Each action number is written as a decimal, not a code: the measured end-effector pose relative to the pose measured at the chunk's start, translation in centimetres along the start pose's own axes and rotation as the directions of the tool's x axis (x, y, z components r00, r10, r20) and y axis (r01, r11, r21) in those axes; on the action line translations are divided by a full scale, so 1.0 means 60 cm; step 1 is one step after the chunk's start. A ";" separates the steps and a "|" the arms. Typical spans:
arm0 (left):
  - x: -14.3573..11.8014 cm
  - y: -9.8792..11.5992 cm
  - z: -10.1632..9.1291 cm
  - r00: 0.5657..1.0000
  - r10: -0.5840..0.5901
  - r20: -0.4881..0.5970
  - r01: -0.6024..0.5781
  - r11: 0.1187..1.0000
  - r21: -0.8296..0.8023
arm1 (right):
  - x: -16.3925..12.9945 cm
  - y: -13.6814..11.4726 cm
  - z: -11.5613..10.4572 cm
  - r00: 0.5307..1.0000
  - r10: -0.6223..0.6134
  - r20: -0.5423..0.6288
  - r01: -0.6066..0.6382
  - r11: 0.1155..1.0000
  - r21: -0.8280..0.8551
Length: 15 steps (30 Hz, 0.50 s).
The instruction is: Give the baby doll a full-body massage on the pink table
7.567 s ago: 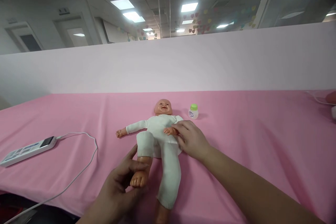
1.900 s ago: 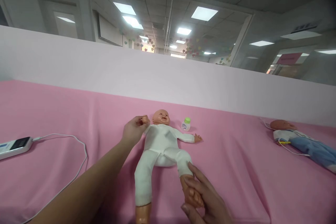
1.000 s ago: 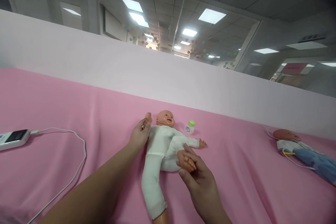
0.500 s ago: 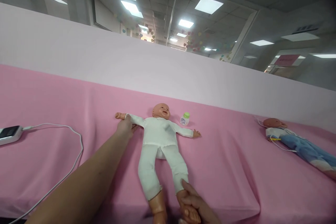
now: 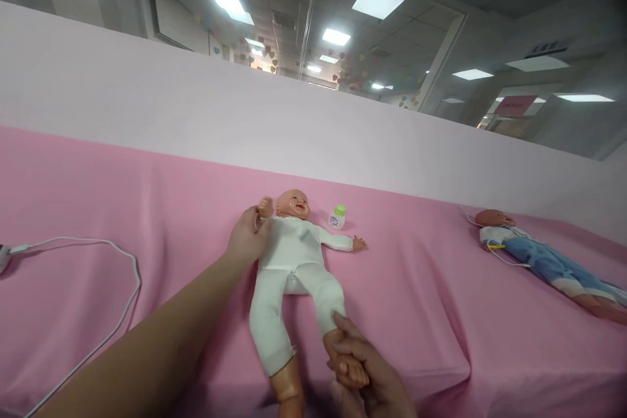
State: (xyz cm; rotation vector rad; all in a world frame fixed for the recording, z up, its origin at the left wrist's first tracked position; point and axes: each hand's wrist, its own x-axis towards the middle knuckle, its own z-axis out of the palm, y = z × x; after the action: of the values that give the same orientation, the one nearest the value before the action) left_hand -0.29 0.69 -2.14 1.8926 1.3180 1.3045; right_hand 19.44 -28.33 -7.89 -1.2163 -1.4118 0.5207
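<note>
A baby doll [image 5: 290, 248] with a white cloth body lies face up on the pink sheet [image 5: 401, 300], its head toward the wall. My left hand [image 5: 249, 235] is closed around the doll's arm on the left side of the view, which is bent up so its fist sits beside the head. Around the lower leg and foot on the right side, my right hand [image 5: 367, 366] is wrapped, with the toes showing between thumb and fingers. The doll's other arm lies stretched out, and its other leg hangs toward the front edge.
A small bottle with a green cap [image 5: 337, 217] stands beside the doll's head. At the right lies a second doll in blue clothes [image 5: 543, 258] with a thin tube. A white cable [image 5: 132, 261] curves across the left. Behind runs a white low wall [image 5: 196, 111] with glass above.
My left hand has brought the doll's arm inward and up, from stretched out sideways to bent beside the head. My right hand still holds the foot, slightly raised. The view has shifted a little.
</note>
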 end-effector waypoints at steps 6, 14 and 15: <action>-0.017 0.015 0.016 0.938 0.221 0.266 -0.286 0.928 0.237 | 0.086 -0.042 0.011 0.999 0.001 0.048 0.002 0.998 -0.066; -0.015 0.012 0.016 0.944 0.180 0.277 -0.244 0.946 0.216 | 0.183 -0.016 0.052 0.999 0.013 0.044 -0.014 1.000 0.021; -0.015 0.011 0.016 0.946 0.179 0.272 -0.238 0.950 0.203 | 0.188 -0.014 0.054 0.999 0.013 0.040 -0.014 1.000 0.022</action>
State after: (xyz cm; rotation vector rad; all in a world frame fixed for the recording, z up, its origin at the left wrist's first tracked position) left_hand 0.78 -0.28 -2.39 2.3294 1.2071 0.9944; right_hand 18.23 -17.75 -2.90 -1.2043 -1.4281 0.5717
